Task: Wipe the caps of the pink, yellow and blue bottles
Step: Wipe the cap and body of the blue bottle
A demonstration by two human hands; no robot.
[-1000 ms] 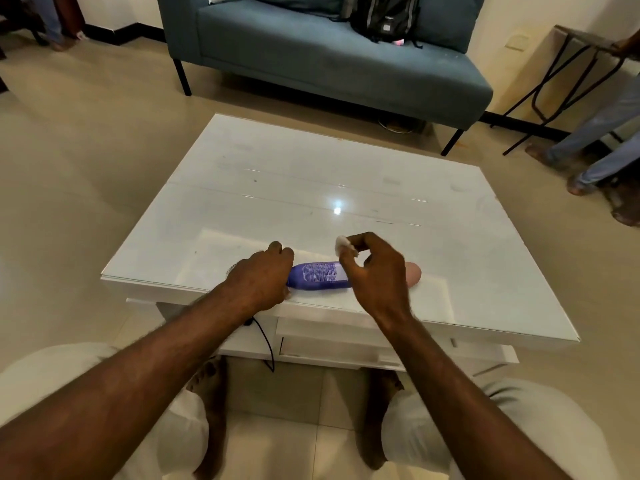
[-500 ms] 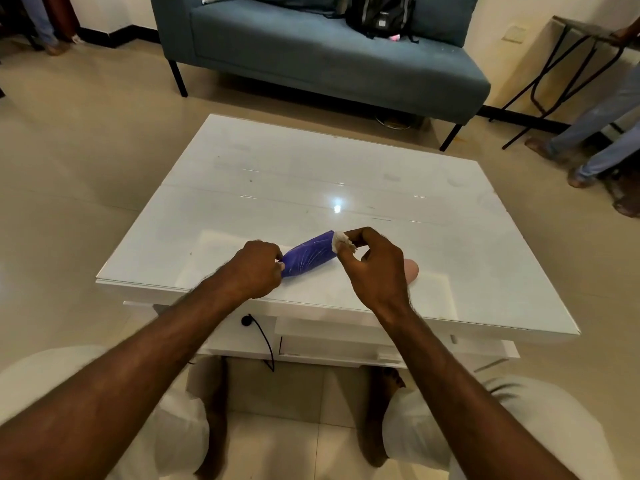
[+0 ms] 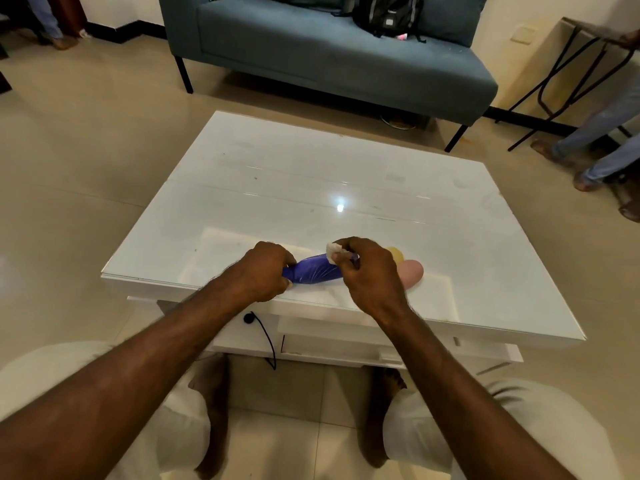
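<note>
My left hand [image 3: 265,270] grips the bottom end of the blue bottle [image 3: 313,270], which is held just above the near part of the white table [image 3: 311,188]. My right hand [image 3: 370,275] pinches a small white wipe [image 3: 333,251] against the bottle's cap end; the cap itself is hidden under wipe and fingers. Behind my right hand, the pink bottle [image 3: 412,273] lies on the table, and a bit of the yellow bottle [image 3: 396,253] shows just beyond it.
A teal sofa [image 3: 329,60] with a black backpack [image 3: 388,12] stands behind the table. Another person's legs [image 3: 595,133] and a black metal stand [image 3: 568,81] are at the right. A black cord [image 3: 265,337] hangs under the table's front edge, above my knees.
The blue bottle was lifted off the table by my left hand and tilted. My right hand brought the wipe down onto its cap end. The yellow bottle has come into view.
</note>
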